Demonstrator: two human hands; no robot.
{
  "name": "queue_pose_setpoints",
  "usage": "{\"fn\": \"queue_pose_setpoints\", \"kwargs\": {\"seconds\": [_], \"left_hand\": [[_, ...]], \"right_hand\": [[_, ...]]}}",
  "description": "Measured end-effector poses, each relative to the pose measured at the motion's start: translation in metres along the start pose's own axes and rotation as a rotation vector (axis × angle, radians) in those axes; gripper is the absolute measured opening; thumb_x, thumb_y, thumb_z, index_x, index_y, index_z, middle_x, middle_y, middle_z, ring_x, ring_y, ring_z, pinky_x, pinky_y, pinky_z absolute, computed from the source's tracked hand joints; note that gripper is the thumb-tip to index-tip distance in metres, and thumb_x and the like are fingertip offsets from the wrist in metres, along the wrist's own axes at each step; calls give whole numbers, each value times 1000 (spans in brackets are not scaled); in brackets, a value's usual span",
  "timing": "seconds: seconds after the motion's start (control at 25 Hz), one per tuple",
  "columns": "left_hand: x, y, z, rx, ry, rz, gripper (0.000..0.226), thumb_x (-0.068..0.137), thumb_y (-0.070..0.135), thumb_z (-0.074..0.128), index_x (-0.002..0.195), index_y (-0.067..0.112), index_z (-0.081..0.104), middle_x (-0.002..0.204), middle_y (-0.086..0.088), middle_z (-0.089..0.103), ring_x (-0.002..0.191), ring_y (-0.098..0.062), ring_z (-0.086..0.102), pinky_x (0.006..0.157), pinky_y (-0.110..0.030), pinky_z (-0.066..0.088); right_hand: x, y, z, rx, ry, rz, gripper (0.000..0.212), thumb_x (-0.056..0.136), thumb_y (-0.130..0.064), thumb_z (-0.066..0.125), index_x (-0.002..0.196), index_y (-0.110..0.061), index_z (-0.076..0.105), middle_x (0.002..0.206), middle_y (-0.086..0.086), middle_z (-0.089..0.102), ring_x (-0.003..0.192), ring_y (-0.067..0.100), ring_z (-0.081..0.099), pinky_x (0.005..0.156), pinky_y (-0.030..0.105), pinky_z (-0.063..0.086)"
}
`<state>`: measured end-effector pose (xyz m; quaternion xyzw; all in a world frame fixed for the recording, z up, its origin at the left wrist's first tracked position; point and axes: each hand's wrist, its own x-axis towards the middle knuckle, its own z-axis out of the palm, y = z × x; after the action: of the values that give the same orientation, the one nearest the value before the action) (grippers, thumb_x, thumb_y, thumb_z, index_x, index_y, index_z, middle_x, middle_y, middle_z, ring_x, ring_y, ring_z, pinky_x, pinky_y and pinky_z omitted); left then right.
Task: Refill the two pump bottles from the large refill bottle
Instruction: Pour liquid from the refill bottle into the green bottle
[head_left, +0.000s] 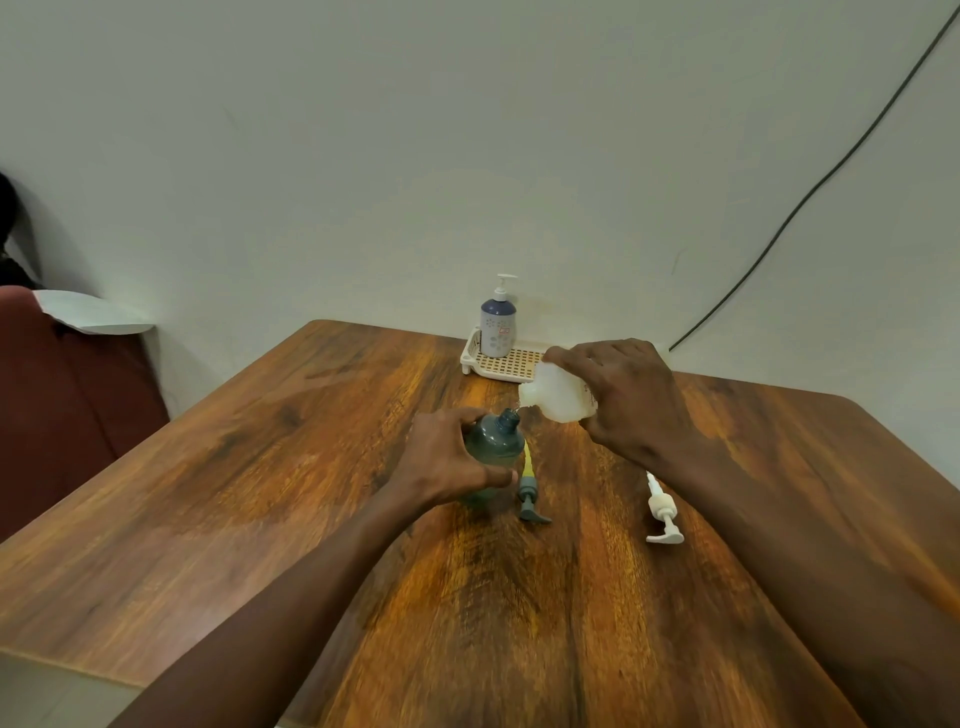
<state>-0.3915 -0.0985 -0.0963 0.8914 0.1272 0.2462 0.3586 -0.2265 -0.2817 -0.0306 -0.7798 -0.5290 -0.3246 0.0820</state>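
My left hand (447, 460) grips a grey-blue translucent pump bottle (493, 441) that stands upright on the table with its neck uncovered. My right hand (628, 400) holds a white refill bottle (556, 397) tipped on its side, its mouth just above the grey bottle's neck. A thin stream of liquid seems to run between them. The grey pump head (530, 499) with a yellowish tube lies flat beside the grey bottle. A white pump head (662, 514) lies on the table to the right. A second pump bottle (497, 325), white and blue with its pump on, stands in a tray.
The white slotted tray (511, 364) sits at the far table edge by the wall. The wooden table (311, 493) has rounded corners. A dark red chair (62, 389) stands at left. A black cable (810, 192) hangs on the wall at right.
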Motion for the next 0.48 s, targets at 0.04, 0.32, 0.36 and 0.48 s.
{"fn": "queue_pose_setpoints", "kwargs": {"seconds": [0.04, 0.32, 0.36, 0.48], "left_hand": [[0, 1, 0, -4, 2, 3, 79, 64, 39, 94, 134, 16, 65, 116, 7, 73, 91, 0, 63, 81, -15, 57], [3, 0, 3, -43, 14, 3, 67, 66, 35, 94, 127, 24, 68, 102, 19, 66, 88, 11, 59, 72, -2, 48], [3, -2, 5, -47, 18, 4, 68, 66, 36, 94, 127, 27, 67, 102, 20, 65, 89, 11, 59, 73, -1, 47], [5, -8, 8, -51, 34, 16, 68, 64, 42, 94, 125, 35, 63, 103, 25, 64, 94, 10, 61, 75, -2, 48]], "right_hand": [[-2, 0, 0, 33, 0, 18, 84, 65, -26, 90, 141, -28, 56, 126, 8, 71, 112, 34, 66, 95, 50, 51], [-24, -5, 17, 347, -15, 345, 92, 59, -62, 85, 139, -29, 53, 129, -1, 67, 108, 21, 64, 80, 40, 59], [-27, -4, 23, 370, -41, 420, 94, 58, -64, 87, 138, -29, 52, 132, -1, 65, 110, 22, 63, 81, 41, 59], [-37, 5, 41, 490, -117, 603, 100, 55, -62, 91, 139, -29, 48, 138, 0, 60, 114, 23, 61, 86, 44, 60]]}}
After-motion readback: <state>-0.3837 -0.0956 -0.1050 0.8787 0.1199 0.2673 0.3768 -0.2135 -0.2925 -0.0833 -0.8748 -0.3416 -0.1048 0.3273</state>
